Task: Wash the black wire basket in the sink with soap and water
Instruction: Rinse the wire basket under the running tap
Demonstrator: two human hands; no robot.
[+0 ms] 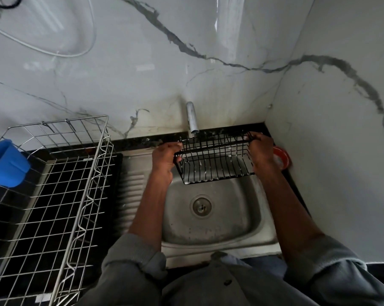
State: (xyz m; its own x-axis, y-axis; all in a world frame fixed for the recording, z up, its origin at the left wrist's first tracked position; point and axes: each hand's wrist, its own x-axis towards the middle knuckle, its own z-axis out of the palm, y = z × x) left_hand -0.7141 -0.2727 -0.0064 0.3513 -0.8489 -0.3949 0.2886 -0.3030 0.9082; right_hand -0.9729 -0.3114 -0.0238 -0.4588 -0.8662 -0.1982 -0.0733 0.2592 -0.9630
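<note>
Item in hand: black wire basket (215,160), being held in the air over the far half of the sink (211,219), just under the spout of the tap (192,118) at the table's far edge. Step, as judged: rinsing or soaping under the tap; white flecks are clinging to several wires and are reading as suds, though running water is too faint to confirm. The left hand (164,160) is gripping the basket's left end, fingers curling round the top rim wire; the right hand (260,151) is grasping the right end the same way. Next move, as judged: turning the basket so each face is passing under the spout, keeping both grips firm since wet, soapy wire is likely slippery. Basket: thin dark coated rods, rectangular, open-topped, closely spaced parallel bars. Sink: brushed steel, rounded bowl, round drain (201,206) at centre, ribbed drainboard (133,184) to the left. Also present: large bare-metal wire rack (60,184) towards the table's left edge, wide grid; blue plastic cup (6,163) hanging on it; red round object (281,159) at the far right corner, identity unclear; glossy veined marble-look wall (142,62).
</note>
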